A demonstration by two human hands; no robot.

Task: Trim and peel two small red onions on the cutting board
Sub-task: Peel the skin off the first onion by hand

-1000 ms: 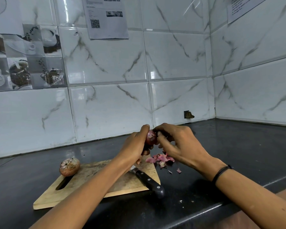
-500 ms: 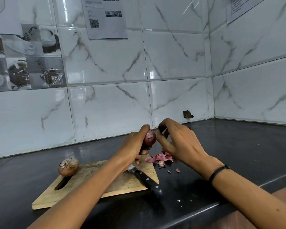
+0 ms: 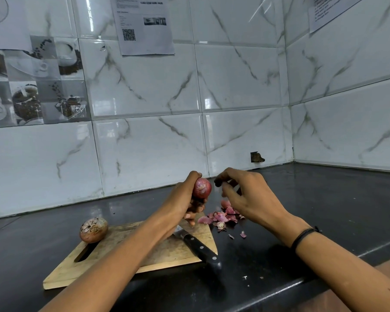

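Red onion (image 3: 202,188) gripped in my left hand (image 3: 185,203) above cutting board's (image 3: 126,255) 1 o'clock corner, turned toward right hand (image 3: 245,197) for peeling; right fingers curled just beside it, pinching peel or not, couldn't tell.

Black tabletop (image 3: 324,210) meets a corner of marble-patterned wall tiles (image 3: 234,86).
A printed sheet (image 3: 144,25) bearing a QR code hangs on the back wall and a second sheet (image 3: 329,10) on the right-hand wall. Tiles picturing coffee cups and beans (image 3: 36,86) fill the left. A small dark hole (image 3: 257,157) breaks one tile just above the tabletop.
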